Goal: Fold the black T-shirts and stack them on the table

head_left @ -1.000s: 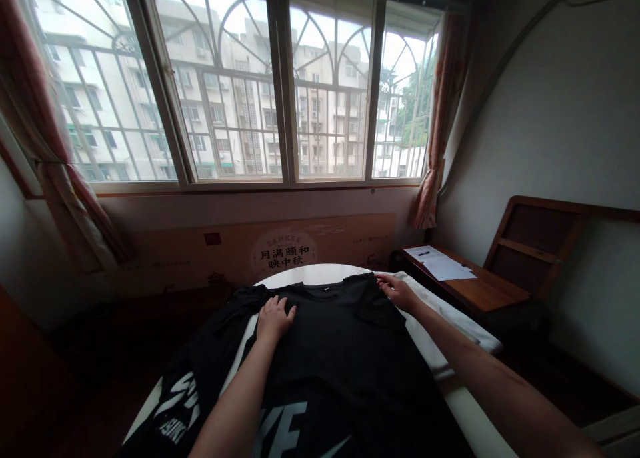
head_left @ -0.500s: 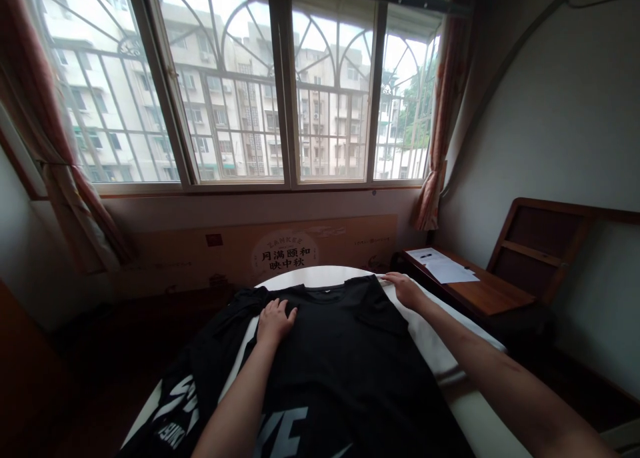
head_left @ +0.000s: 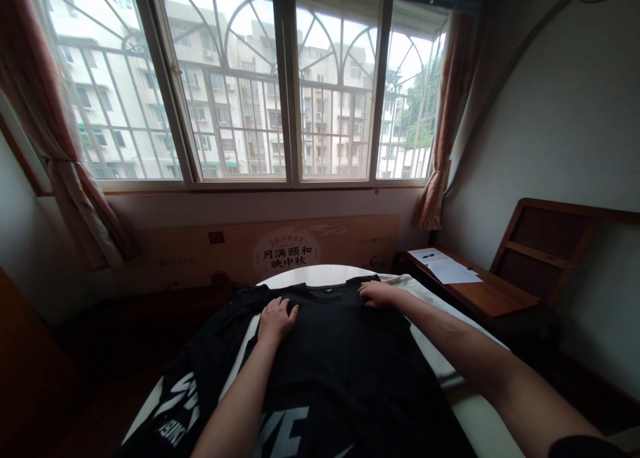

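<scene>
A black T-shirt (head_left: 330,351) with large grey letters lies spread over a white round table (head_left: 320,273), its neckline toward the window. My left hand (head_left: 276,318) rests on the shirt near its left shoulder, fingers apart. On the right shoulder, beside the neckline, lies my right hand (head_left: 376,293); its fingers are bent down against the fabric, and whether they pinch any cloth is hard to see. To the left is another black garment (head_left: 200,371) with white print. A whitish cloth (head_left: 435,351) lies to the right, partly under my right forearm.
Papers and a pen lie on a wooden side table (head_left: 493,297) at the right, next to a brown wooden chair back (head_left: 540,241). A printed cardboard panel (head_left: 350,241) stands below the barred window. Curtains (head_left: 80,198) hang at both sides.
My right hand has moved left, from the shirt's outer right shoulder edge to a place nearer the neckline. My left hand has stayed about where it was.
</scene>
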Demonstrator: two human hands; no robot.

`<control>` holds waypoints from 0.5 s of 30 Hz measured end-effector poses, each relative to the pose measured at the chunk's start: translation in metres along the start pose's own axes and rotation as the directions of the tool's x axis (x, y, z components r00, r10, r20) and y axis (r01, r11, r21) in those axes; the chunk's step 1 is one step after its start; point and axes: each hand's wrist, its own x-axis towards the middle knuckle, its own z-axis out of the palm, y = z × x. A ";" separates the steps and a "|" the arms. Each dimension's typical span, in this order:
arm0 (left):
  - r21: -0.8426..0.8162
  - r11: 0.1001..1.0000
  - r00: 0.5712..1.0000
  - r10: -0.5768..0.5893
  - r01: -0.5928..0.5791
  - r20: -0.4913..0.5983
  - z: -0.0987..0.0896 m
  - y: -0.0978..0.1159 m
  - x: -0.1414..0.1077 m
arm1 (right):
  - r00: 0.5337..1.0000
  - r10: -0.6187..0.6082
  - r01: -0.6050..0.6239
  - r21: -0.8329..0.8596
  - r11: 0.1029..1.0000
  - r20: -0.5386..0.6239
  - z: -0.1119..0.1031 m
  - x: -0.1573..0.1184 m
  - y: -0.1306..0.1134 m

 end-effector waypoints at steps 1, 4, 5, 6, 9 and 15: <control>-0.001 1.000 1.000 0.005 -0.005 -0.003 0.000 0.000 0.000 | 1.000 0.016 -0.016 0.010 1.000 -0.016 0.001 0.001 0.002; -0.003 1.000 1.000 0.013 -0.013 -0.013 -0.001 0.001 -0.001 | 0.988 0.095 -0.090 0.045 0.995 -0.120 0.004 0.003 0.007; -0.003 1.000 1.000 0.015 -0.015 -0.017 -0.001 0.001 -0.001 | 0.980 0.120 -0.112 0.057 0.992 -0.158 0.006 0.003 0.009; -0.004 1.000 1.000 0.018 -0.019 -0.022 -0.001 0.002 -0.001 | 0.972 0.139 -0.128 0.070 0.989 -0.189 0.009 0.003 0.010; -0.004 1.000 0.999 0.027 -0.027 -0.035 -0.001 0.002 -0.001 | 0.949 0.170 -0.149 0.099 0.984 -0.264 0.018 0.000 0.013; -0.010 1.000 0.998 0.028 -0.029 -0.055 0.001 0.001 -0.001 | 0.798 0.345 -0.308 0.157 0.938 -0.495 0.027 -0.019 0.022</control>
